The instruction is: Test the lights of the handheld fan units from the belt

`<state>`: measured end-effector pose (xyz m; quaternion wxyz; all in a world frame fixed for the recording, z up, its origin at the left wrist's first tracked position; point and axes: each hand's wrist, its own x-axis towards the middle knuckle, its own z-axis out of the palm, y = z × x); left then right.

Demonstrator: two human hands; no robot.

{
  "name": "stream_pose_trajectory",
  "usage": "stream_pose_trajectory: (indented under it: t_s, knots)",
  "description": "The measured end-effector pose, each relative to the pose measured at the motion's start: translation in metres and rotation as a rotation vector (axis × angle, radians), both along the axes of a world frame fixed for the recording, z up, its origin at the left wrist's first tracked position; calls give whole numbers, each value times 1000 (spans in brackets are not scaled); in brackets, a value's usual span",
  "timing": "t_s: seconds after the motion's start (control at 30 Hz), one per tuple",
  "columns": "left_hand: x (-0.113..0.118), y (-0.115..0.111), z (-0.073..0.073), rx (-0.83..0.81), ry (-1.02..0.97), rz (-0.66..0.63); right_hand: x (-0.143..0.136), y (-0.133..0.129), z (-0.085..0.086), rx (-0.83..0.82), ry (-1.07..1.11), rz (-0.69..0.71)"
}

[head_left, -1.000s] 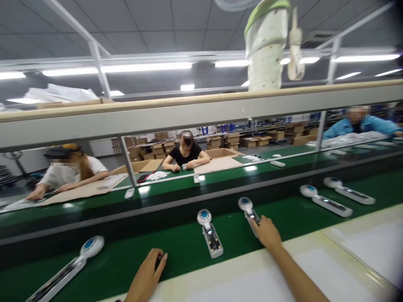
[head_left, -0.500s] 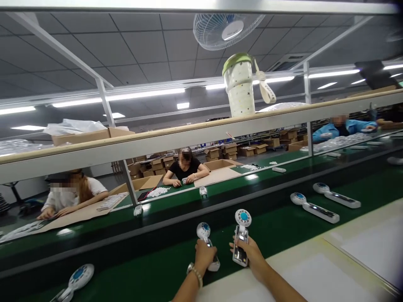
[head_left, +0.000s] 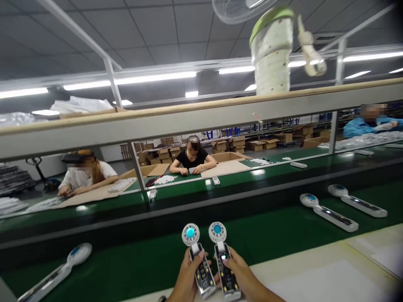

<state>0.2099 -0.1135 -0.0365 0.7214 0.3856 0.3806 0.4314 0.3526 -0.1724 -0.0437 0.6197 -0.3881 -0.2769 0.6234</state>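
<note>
My left hand (head_left: 188, 274) is closed round a white device (head_left: 202, 270) with a round head that glows blue and an open back showing a dark circuit board. My right hand (head_left: 241, 270) grips a second such device (head_left: 227, 274), its thumb on the board beside a small white light. Both devices stand side by side, heads up, above the front edge of the green surface. A similar device (head_left: 72, 260) lies at the lower left, and two more, one nearer (head_left: 333, 217) and one farther (head_left: 362, 203), lie at the right.
A shelf (head_left: 176, 119) crosses the view, with a lidded cup (head_left: 272, 58) on it. Across the green belt (head_left: 277, 230) sit a person in black (head_left: 195, 159), one in white (head_left: 105, 172) and one in blue (head_left: 362, 126). A pale board (head_left: 315, 272) lies at the lower right.
Both held devices have come closer together and lower, and the left one is now turned with its board facing me. The view has shifted, so the cup and shelf sit higher.
</note>
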Motion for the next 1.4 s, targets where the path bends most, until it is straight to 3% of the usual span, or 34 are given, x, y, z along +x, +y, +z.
stream_pose_trajectory:
  t_s: [0.2,0.33,0.47,0.8,1.4]
  knots:
    - [-3,-8,3,74,-36,-231,7,-9,0,78,-177,82]
    - [-5,-7,-1,135,-12,-222,12,-8,-5,73,-246,100]
    - [-6,-8,4,165,40,-244,15,-6,-7,102,-320,91]
    - [-8,-10,7,176,9,-314,14,-8,-5,125,-344,97]
    - [-6,-11,11,143,-18,-288,14,-10,-2,182,-355,100]
